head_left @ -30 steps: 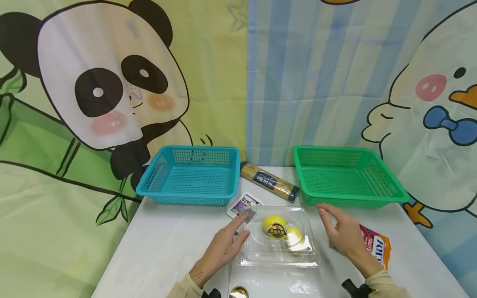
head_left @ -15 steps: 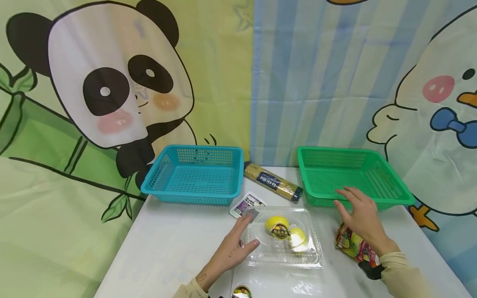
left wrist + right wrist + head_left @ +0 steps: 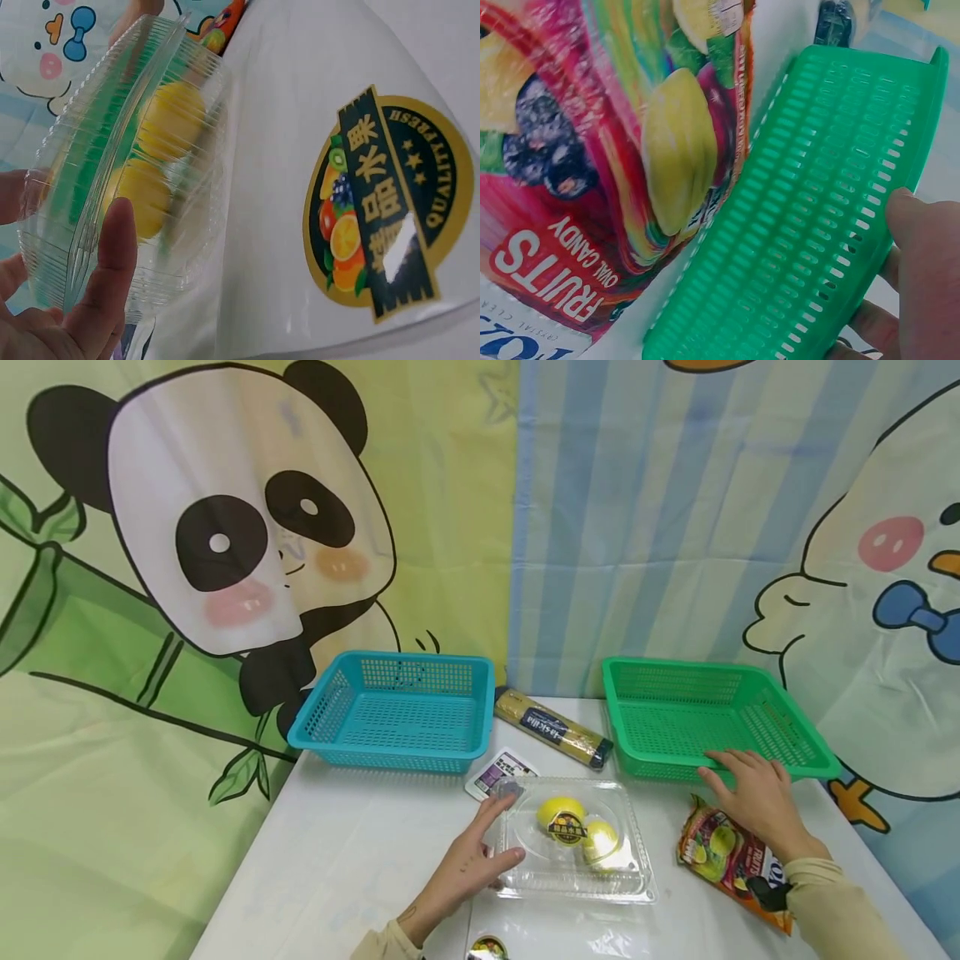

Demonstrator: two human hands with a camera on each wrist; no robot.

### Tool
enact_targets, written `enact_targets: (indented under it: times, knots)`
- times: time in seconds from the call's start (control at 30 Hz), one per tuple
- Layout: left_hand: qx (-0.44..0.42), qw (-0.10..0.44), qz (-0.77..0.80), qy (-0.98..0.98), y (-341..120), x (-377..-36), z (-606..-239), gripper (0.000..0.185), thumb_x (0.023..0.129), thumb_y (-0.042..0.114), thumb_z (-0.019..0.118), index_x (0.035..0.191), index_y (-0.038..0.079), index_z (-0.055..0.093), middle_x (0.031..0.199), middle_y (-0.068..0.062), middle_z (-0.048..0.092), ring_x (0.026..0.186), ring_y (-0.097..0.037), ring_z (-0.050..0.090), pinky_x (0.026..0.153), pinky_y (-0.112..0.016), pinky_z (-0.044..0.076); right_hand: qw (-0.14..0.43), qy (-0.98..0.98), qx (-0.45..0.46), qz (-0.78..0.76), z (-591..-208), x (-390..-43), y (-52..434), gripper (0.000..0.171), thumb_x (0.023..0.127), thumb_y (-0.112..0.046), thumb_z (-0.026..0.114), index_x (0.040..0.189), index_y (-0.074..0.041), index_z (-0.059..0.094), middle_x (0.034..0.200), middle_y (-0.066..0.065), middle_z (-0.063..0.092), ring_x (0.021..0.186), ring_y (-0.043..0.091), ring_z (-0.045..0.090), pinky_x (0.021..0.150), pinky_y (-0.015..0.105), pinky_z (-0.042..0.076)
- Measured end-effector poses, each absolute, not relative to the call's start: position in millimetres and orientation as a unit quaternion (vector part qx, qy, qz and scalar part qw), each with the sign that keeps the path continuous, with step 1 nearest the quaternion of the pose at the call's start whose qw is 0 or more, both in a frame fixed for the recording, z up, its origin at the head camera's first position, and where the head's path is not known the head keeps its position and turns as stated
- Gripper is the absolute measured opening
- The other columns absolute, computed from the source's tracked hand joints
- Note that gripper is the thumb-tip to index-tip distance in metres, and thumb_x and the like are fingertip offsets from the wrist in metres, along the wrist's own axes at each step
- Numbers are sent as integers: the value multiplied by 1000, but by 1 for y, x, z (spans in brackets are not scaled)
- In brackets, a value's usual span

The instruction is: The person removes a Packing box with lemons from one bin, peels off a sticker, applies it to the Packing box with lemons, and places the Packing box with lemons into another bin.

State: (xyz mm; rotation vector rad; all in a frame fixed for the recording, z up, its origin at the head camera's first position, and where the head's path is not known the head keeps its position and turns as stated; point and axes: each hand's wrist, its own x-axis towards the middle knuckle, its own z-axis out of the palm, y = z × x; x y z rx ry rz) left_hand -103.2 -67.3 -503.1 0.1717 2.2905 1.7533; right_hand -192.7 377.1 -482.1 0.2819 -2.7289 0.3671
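Baskets of perforated plastic stand at the back of the white table (image 3: 337,860): a blue basket (image 3: 393,710) on the left and a green basket (image 3: 705,714) on the right, both shallow rectangles with flared rims. Between them lies a long noodle packet (image 3: 551,732), slanting from back left to front right. A clear ribbed box (image 3: 573,843) sits in the middle of the table, long axis running left to right, with two yellow lemons (image 3: 573,827) inside under a round sticker. The left hand (image 3: 468,864) rests at the box's left edge, forefinger straight along the lid and thumb pressing the near side wall. A glossy candy bag (image 3: 731,860) lies flat to the right. The right hand (image 3: 753,789) grips the green basket's near rim, fingers curled over it and thumb on the outer wall, just behind the bag.
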Motion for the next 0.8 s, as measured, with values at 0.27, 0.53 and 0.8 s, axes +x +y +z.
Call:
enact_targets:
  times: [0.27, 0.53, 0.8]
  knots:
    - [38, 135, 624, 769, -67, -103, -502, 75, 86, 25, 79, 151, 39, 45, 171, -12, 11, 66, -17, 51, 55, -30, 56, 191, -966, 110, 137, -485, -194, 380, 41, 98, -31, 68, 128, -4, 64, 128, 35, 59, 123, 59, 44, 102, 81, 22]
    - [41, 116, 634, 763, -67, -103, -502, 75, 83, 18, 80, 149, 34, 49, 170, -12, 17, 56, -12, 50, 51, -26, 53, 182, -968, 102, 141, -487, -195, 379, 42, 99, -30, 66, 129, -2, 63, 129, 36, 58, 124, 59, 43, 108, 82, 15]
    - [35, 99, 655, 748, -69, -101, -503, 74, 81, 10, 79, 146, 33, 52, 169, -9, 22, 54, -8, 50, 50, -22, 52, 199, -962, 111, 150, -489, -195, 380, 41, 98, -28, 68, 128, -1, 64, 125, 36, 59, 121, 58, 46, 107, 84, 13]
